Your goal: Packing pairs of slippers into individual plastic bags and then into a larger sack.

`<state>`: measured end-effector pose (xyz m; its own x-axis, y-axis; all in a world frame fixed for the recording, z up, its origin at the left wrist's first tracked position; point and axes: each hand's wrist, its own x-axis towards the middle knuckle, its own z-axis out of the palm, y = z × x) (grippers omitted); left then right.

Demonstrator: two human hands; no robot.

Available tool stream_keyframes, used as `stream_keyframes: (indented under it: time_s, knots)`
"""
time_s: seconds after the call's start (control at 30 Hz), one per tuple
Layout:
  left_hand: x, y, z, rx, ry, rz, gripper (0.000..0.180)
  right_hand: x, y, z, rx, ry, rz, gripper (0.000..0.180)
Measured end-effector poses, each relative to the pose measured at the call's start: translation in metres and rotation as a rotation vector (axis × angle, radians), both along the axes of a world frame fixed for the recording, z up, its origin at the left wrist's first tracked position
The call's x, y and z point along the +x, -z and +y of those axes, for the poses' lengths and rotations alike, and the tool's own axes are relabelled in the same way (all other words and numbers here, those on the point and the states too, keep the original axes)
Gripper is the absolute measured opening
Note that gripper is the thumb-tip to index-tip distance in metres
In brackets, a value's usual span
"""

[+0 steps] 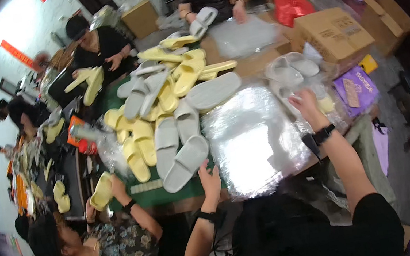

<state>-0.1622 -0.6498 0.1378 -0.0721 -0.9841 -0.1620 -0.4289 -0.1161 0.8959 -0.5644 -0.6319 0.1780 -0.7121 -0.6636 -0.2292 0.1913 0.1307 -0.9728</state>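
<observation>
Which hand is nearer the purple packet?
Right. The right hand is left of the purple packet, by the bagged slippers; the left hand is farther off, across the clear plastic stack, beside a grey slipper.

Glossy plastic sheets (pixel 256 144), matt grey slipper (pixel 187 164)

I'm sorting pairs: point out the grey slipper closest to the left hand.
The grey slipper lowest in the picture, beside the left hand; other grey ones lie farther away.

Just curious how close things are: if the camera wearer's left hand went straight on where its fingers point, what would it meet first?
The left hand would probably meet the nearest grey slipper first, just ahead of it; depth here is hard to judge.
</observation>
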Motion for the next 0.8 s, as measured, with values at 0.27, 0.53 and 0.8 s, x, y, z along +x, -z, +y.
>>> stream_keyframes:
  time_s: [0.27, 0.53, 0.8]
  knots:
    - [0.057, 0.036, -0.059, -0.194, -0.158, -0.634, 0.073, 0.114, 0.055, 0.095, 0.17, -0.207, -0.254, 0.018]
    - [0.092, 0.077, -0.115, -0.026, -0.082, -0.459, 0.073, 0.177, 0.039, 0.129, 0.272, -0.554, -0.301, 0.016]
    - [0.115, 0.105, -0.171, -0.003, 0.034, -0.418, 0.07, 0.182, 0.072, 0.16, 0.355, -0.62, -0.178, 0.018]
